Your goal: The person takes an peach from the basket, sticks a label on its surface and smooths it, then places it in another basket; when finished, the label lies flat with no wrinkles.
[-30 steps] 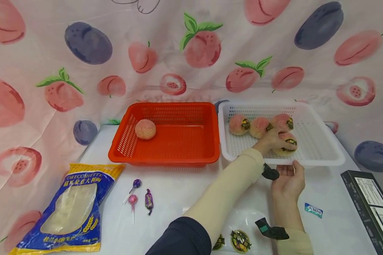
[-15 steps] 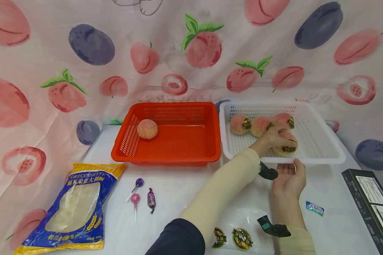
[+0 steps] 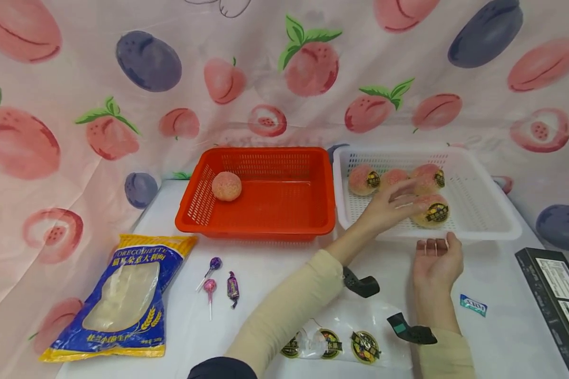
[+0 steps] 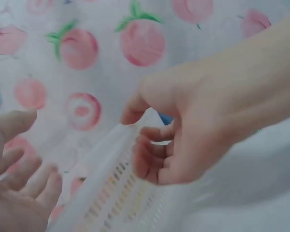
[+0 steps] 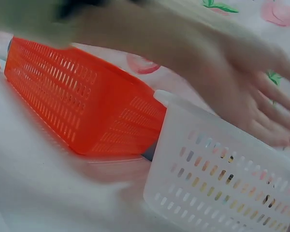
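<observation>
My left hand is over the white basket, its fingers spread and relaxed beside a peach with a black-and-gold sticker. Several more peaches lie behind it in the basket, one partly covered by the hand. In the left wrist view this left hand shows its palm, with nothing in it. My right hand is palm up at the basket's front rim, fingers loosely bent. Its thumb tip is right at the rim in the left wrist view. One peach without a visible sticker sits in the red basket.
A blue-and-yellow pasta bag lies at the left, with two lollipops and a purple wrapped candy beside it. A clear plastic sheet with round stickers lies in front. At the right are a small teal packet and a black box.
My left hand has let go of the front peach and drawn back to the left, baring its sticker. The peach stays in the white basket. My right hand stays near the front rim.
</observation>
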Motion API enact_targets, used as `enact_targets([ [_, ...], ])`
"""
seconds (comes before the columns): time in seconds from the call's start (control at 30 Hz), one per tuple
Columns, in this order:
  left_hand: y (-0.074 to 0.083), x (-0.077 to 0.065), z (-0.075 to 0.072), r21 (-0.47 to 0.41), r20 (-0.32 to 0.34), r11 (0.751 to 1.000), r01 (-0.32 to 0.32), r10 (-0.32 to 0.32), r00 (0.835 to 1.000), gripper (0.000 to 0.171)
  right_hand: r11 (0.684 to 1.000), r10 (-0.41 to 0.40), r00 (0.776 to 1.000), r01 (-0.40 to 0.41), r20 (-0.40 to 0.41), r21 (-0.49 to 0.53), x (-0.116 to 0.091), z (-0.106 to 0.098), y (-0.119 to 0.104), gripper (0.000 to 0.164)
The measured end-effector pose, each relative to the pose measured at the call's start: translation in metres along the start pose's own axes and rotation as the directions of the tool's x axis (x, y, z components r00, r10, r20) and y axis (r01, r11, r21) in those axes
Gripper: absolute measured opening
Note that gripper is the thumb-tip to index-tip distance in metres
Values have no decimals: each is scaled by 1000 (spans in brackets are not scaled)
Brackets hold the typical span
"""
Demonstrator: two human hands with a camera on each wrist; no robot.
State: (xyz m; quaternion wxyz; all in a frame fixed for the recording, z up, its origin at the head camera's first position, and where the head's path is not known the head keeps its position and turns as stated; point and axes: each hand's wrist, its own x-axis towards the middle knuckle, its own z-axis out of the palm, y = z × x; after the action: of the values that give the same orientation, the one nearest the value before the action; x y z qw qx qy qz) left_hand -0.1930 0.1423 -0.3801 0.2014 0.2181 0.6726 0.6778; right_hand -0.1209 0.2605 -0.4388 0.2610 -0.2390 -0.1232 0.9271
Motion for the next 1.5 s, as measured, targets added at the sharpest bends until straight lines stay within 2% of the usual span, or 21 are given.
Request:
enact_targets([
  [0.13, 3, -39, -17, -140, 35, 986, -90, 95, 995, 39, 997, -78, 995, 79, -64, 7, 2, 0, -4, 20],
  [0.23, -14, -61, -26, -280, 3, 949, -144, 151, 988, 34, 987, -152, 987, 154, -59, 34, 1, 1, -9, 20],
  [0.27, -22, -68, -28, -326, -27, 931, -165, 165, 986, 33, 984, -174, 984, 175, -38, 44, 0, 1, -10, 23],
  [0.33, -36, -82, -33, -383, -130, 900, -206, 169, 977, 34, 977, -206, 979, 205, 5, 54, -3, 4, -10, 26],
  [0.4, -48, -95, -37, -412, -271, 871, -266, 161, 949, 35, 971, -238, 970, 236, 52, 50, -7, 8, -9, 27],
  [0.47, -57, -107, -39, -384, -411, 864, -326, 156, 898, 32, 960, -281, 957, 280, 77, 25, -12, 11, -5, 26],
  [0.5, -60, -112, -40, -360, -479, 865, -349, 149, 865, 30, 950, -310, 947, 311, 81, 7, -15, 13, -3, 25],
  [0.57, -67, -119, -40, -306, -600, 871, -384, 136, 788, 24, 924, -377, 920, 382, 106, -25, -19, 18, 1, 23],
  [0.63, -72, -124, -42, -299, -698, 863, -406, 92, 710, 18, 891, -439, 884, 451, 160, -49, -23, 22, 5, 20],
  [0.7, -74, -127, -46, -322, -775, 836, -445, 38, 631, 15, 863, -476, 845, 502, 246, -55, -26, 25, 8, 17],
  [0.77, -73, -129, -51, -355, -822, 799, -485, -20, 569, 13, 855, -477, 814, 517, 333, -39, -28, 27, 11, 18],
  [0.83, -71, -131, -57, -376, -851, 768, -519, -65, 521, 10, 867, -441, 803, 496, 402, -40, -30, 29, 14, 18],
  [0.97, -66, -135, -77, -410, -882, 707, -576, -146, 448, 7, 912, -332, 812, 406, 479, -56, -32, 36, 24, 18],
  [1.0, -65, -137, -83, -407, -890, 700, -587, -159, 427, 10, 920, -305, 811, 386, 500, -64, -33, 38, 27, 17],
  [1.07, -62, -138, -95, -398, -903, 685, -609, -176, 392, 19, 925, -256, 792, 367, 554, -98, -33, 45, 33, 13],
  [1.13, -59, -140, -103, -380, -914, 691, -615, -176, 366, 31, 929, -200, 762, 347, 617, -128, -33, 53, 39, 8],
  [1.2, -58, -141, -108, -361, -921, 708, -607, -168, 353, 40, 917, -140, 717, 354, 683, -184, -35, 63, 47, 6],
  [1.3, -59, -141, -110, -346, -924, 732, -587, -158, 348, 45, 882, -59, 661, 385, 748, -271, -37, 80, 60, 12],
  [1.33, -59, -142, -110, -342, -925, 739, -581, -155, 348, 46, 861, -34, 641, 409, 767, -303, -37, 86, 65, 14],
  [1.4, -61, -142, -109, -332, -926, 749, -573, -142, 351, 44, 816, 11, 614, 451, 789, -362, -38, 97, 75, 17],
  [1.5, -62, -142, -107, -322, -926, 759, -566, -128, 355, 37, 746, 86, 592, 495, 801, -446, -38, 112, 91, 22],
])
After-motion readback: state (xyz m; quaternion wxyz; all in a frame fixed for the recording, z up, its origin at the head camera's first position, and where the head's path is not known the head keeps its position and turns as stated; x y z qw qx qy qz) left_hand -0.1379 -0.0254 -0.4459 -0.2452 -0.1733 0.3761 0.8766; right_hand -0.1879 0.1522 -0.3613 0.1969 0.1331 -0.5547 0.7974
